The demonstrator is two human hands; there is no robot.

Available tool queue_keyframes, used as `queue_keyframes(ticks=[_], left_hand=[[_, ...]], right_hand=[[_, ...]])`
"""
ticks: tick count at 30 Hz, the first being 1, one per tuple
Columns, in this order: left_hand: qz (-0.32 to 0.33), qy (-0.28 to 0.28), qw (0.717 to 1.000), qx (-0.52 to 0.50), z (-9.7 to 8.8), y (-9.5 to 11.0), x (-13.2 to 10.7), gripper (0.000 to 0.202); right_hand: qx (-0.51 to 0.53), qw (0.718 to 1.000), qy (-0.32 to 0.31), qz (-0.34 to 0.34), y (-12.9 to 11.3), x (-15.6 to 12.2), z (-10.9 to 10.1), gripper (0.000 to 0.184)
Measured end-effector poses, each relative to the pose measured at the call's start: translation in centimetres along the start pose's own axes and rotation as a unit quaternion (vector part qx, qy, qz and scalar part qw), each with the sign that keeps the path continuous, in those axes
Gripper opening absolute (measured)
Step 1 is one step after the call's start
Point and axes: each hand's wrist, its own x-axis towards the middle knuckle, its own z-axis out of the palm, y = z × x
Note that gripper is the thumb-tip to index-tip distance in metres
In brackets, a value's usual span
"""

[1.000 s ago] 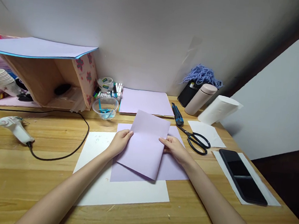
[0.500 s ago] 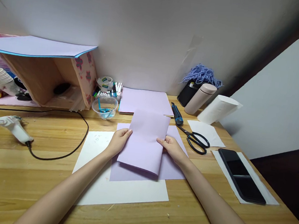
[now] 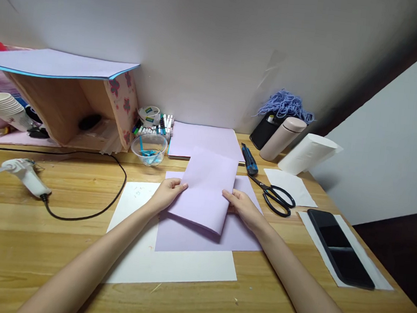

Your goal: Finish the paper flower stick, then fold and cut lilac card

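A folded sheet of lilac paper [image 3: 207,188] is held up between my two hands, tilted, with its fold or curve along the right edge. My left hand [image 3: 170,193] pinches its left edge, thumb on top. On the opposite edge, my right hand [image 3: 243,206] grips it the same way, fingers behind. Beneath it lies a larger flat lilac sheet [image 3: 185,243], partly covered by the held one. That sheet rests on a white sheet [image 3: 197,268] on the wooden table [image 3: 54,260].
Black scissors [image 3: 278,200] and a blue utility knife [image 3: 249,159] lie to the right, near a phone [image 3: 340,248]. Behind are a lilac paper stack [image 3: 206,139], a clear bowl [image 3: 149,150] and a pink bottle [image 3: 283,139]. A corded glue gun [image 3: 29,177] lies left, before an open box [image 3: 122,109].
The folded paper has tipped slightly, its lower edge a little higher, while both hands keep hold. The whole view has shifted slightly.
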Motion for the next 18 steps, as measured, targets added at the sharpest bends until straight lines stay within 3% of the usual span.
queue_keyframes(ticks=[3, 8, 12, 18], left_hand=[[0.002, 0.009, 1.0, -0.006, 0.0, -0.17, 0.12, 0.036], [-0.004, 0.021, 1.0, -0.009, 0.16, -0.05, 0.05, 0.038], [-0.003, 0.053, 0.999, -0.004, 0.23, 0.14, -0.07, 0.038], [0.0, 0.068, 0.997, -0.033, 0.34, 0.11, -0.02, 0.034]], right_hand=[[-0.01, 0.999, -0.037, 0.035, -0.16, -0.22, 0.12, 0.035], [-0.008, 1.0, 0.009, 0.019, -0.14, -0.27, 0.39, 0.034], [-0.015, 0.998, -0.043, 0.032, 0.12, -0.2, 0.4, 0.034], [-0.022, 0.999, -0.026, 0.02, 0.43, -0.12, 0.4, 0.032]])
